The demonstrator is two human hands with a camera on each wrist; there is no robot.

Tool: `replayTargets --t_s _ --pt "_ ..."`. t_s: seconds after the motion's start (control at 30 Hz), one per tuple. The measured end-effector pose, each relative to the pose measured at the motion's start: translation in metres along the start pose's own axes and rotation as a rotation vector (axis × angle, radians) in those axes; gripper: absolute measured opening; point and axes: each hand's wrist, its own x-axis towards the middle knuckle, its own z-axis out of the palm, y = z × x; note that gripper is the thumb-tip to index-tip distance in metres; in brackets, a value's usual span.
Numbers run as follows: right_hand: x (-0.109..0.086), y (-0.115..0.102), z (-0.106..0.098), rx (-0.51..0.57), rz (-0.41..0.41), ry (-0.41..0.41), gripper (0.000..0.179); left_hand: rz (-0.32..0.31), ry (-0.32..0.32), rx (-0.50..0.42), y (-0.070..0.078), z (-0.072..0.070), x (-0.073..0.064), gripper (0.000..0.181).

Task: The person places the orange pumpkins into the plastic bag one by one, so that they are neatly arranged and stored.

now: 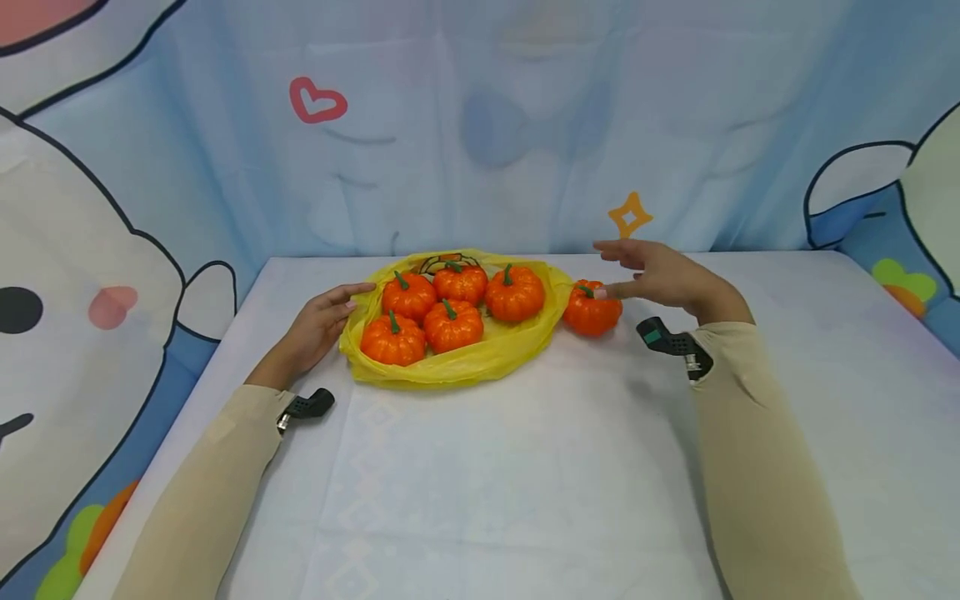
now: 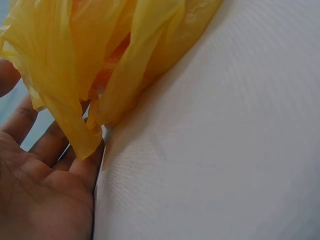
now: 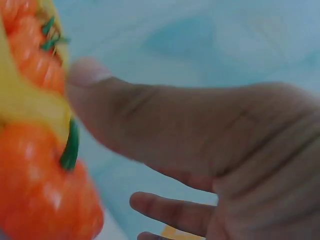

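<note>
Several small orange pumpkins point(image 1: 453, 327) with green stems sit inside an open yellow plastic bag point(image 1: 487, 358). At the bag's left edge is my left hand point(image 1: 318, 327), its fingers extended and loosely bent. In the left wrist view, that hand's fingers reach behind a hanging fold of the yellow plastic point(image 2: 85, 135), the palm bare. A single pumpkin point(image 1: 592, 317) stands on the table just outside the bag's right side. Over it hovers my right hand point(image 1: 667, 275), fingers spread and thumb apart. The right wrist view has the thumb point(image 3: 150, 115) beside this pumpkin's stem point(image 3: 71, 147).
A white cloth covers the table point(image 1: 510, 492), whose far edge meets a blue patterned curtain point(image 1: 420, 167). Dark wrist cameras are strapped at both beige sleeves point(image 1: 757, 467).
</note>
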Motion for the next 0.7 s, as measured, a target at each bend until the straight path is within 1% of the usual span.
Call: replayTargets --t_s 0.1,0.2,0.33,0.5,0.7 --pt "0.004 0.025 0.005 0.054 0.031 -0.106 0.089 -0.002 0.005 0.006 0.0 0.001 -0.001 0.044" --pt "0.008 0.037 0.011 0.036 0.045 -0.167 0.095 0.001 0.002 0.004 0.001 0.001 -0.001 0.044" --pt "0.012 0.039 0.017 -0.019 0.066 -0.172 0.1 0.01 -0.007 0.001 0.0 0.0 -0.002 0.043" --pt "0.013 0.039 0.018 -0.015 0.07 -0.163 0.098 0.015 -0.011 -0.002 -0.001 0.0 -0.002 0.043" --pt "0.013 0.039 0.018 -0.041 0.082 -0.152 0.094 0.013 -0.003 -0.001 -0.001 0.0 -0.002 0.042"
